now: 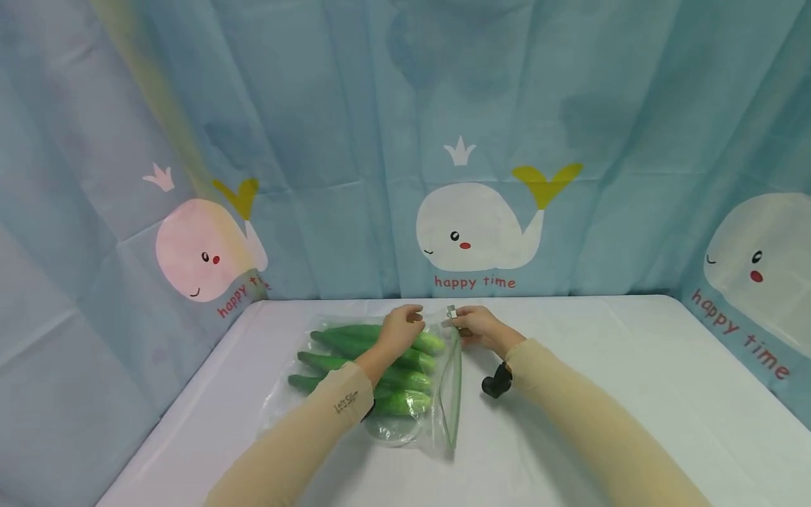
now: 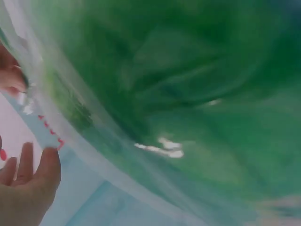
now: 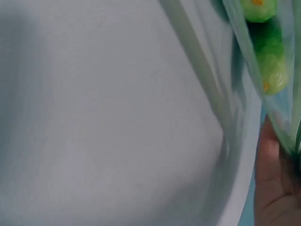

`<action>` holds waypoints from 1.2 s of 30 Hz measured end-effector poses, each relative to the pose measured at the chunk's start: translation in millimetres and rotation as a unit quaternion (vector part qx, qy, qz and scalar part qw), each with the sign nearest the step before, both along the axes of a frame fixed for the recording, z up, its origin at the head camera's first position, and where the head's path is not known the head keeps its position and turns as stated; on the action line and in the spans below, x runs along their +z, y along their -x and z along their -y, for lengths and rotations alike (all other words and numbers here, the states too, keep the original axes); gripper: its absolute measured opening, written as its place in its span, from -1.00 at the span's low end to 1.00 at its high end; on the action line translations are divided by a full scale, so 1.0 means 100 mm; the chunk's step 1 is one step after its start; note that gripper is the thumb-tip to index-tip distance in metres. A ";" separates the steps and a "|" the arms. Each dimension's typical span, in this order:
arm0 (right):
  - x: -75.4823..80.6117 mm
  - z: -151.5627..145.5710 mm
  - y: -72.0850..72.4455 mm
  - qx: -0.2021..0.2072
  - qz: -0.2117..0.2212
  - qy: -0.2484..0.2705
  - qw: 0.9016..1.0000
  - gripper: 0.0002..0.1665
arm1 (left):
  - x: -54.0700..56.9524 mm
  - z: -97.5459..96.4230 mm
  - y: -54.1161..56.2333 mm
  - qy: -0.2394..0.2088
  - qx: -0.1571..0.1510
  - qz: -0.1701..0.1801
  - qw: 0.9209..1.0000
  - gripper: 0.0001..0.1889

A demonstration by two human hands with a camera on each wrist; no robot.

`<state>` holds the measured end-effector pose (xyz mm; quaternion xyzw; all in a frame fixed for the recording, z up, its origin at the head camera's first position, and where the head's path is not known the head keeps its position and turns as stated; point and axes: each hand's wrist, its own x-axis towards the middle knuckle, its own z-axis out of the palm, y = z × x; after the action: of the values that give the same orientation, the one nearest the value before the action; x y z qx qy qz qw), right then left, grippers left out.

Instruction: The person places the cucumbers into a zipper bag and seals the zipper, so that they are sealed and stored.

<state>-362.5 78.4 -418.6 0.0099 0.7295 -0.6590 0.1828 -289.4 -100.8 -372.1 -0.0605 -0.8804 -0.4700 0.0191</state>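
A clear zip bag (image 1: 443, 436) with a green zip strip lies on the table, holding several green cucumbers (image 1: 405, 380) side by side. Its mouth faces right and stands slightly apart. My right hand (image 1: 481, 327) pinches the bag's far corner by a pale slider (image 1: 452, 312); in the right wrist view part of that hand (image 3: 277, 188) shows at the corner. Over the cucumbers' far end hovers my left hand (image 1: 400, 329), its fingers loose and holding nothing. The left wrist view shows that hand (image 2: 28, 188) beside the bag, whose cucumbers fill the picture in a blur.
The white table (image 1: 621, 366) extends to both sides of the bag. Behind it hangs a blue curtain (image 1: 317, 176) with whale prints, which also runs along the left and right sides. A black wrist device (image 1: 497, 382) sits at my right cuff.
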 end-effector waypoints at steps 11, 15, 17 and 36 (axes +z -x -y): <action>0.03 -0.02 -0.04 0.051 -0.020 0.026 0.998 -0.56 | 0.01 -0.11 0.41 0.050 -0.076 0.042 0.995 -0.49; 0.05 -0.01 -0.06 0.048 -0.030 0.027 0.998 -0.54 | 0.02 -0.12 0.48 0.065 -0.087 0.054 0.993 -0.53; 0.06 0.00 -0.08 0.049 -0.038 0.018 0.998 -0.54 | 0.02 -0.11 0.52 0.073 -0.082 0.044 0.993 -0.58; 0.06 0.03 -0.28 0.015 -0.038 -0.003 0.999 -0.61 | 0.04 -0.18 0.56 0.033 -0.008 0.008 0.999 -0.74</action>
<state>-334.3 75.8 -412.3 -0.0253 0.7381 -0.6538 0.1646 -345.7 -82.7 -367.9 -0.0646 -0.8950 -0.4413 0.0061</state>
